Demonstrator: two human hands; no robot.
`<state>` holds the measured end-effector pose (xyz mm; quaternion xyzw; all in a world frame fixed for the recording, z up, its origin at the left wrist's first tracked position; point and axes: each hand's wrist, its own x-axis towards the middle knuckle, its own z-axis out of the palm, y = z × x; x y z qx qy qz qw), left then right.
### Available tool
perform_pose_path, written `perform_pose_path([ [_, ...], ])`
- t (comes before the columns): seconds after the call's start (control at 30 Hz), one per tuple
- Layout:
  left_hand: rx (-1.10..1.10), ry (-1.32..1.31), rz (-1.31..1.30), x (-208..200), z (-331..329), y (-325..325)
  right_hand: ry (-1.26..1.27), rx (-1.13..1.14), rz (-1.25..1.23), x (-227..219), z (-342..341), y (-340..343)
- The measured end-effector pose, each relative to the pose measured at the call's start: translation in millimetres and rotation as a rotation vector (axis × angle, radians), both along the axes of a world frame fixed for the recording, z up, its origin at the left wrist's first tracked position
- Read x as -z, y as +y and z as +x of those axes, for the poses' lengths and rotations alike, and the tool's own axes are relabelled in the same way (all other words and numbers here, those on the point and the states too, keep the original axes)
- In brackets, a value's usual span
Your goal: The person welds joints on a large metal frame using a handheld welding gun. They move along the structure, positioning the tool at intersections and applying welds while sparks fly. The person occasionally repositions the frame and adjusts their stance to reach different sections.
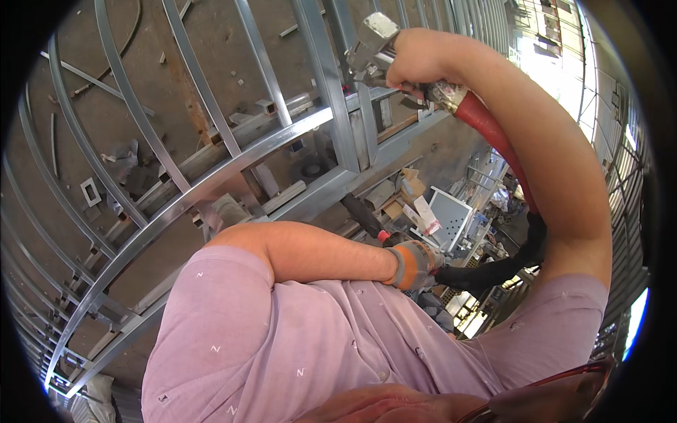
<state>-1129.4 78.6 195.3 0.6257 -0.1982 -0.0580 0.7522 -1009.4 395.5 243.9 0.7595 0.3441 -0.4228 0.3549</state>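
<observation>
My bare right hand (422,60) is closed around a hand-held tool with a blocky silver metal head (379,29), at the top of the view. From its rear a red sleeved hose (486,127) runs down under my right forearm and becomes black. My left hand (415,264), in an orange and grey glove, is closed around the black hose (469,276) in front of my body. Beyond the glove, a black length with a red band (383,235) sticks out toward the upper left. The tool head is close to an upright of a shiny metal frame (326,84).
Curved metal bars of the frame (190,176) spread across the left side. Metal offcuts and a small rectangular frame piece (90,191) lie on the brown floor. Below my arms are cardboard pieces (412,185), a grey perforated panel (449,217) and clutter. Barred metalwork stands at right.
</observation>
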Motion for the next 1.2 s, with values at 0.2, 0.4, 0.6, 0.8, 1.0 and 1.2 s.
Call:
perform_pose_path([
  [0.2,-0.114,-0.045,-0.077,11,-9,16,-0.049,-0.062,-0.103,44,-1,11],
  [0.4,-0.121,-0.063,-0.048,19,-14,31,-0.059,-0.288,-0.246,68,-7,18],
  [0.6,-0.113,-0.039,-0.033,20,-16,42,-0.062,-0.433,-0.342,83,-19,18],
  [0.8,-0.137,-0.064,-0.077,25,-19,49,-0.060,-0.523,-0.382,89,-20,21],
  [1.0,-0.080,-0.096,-0.014,25,-15,47,-0.081,-0.546,-0.431,95,-21,22],
  [1.2,-0.144,-0.095,0.016,34,-3,25,-0.146,-0.507,-0.436,96,-20,25],
])
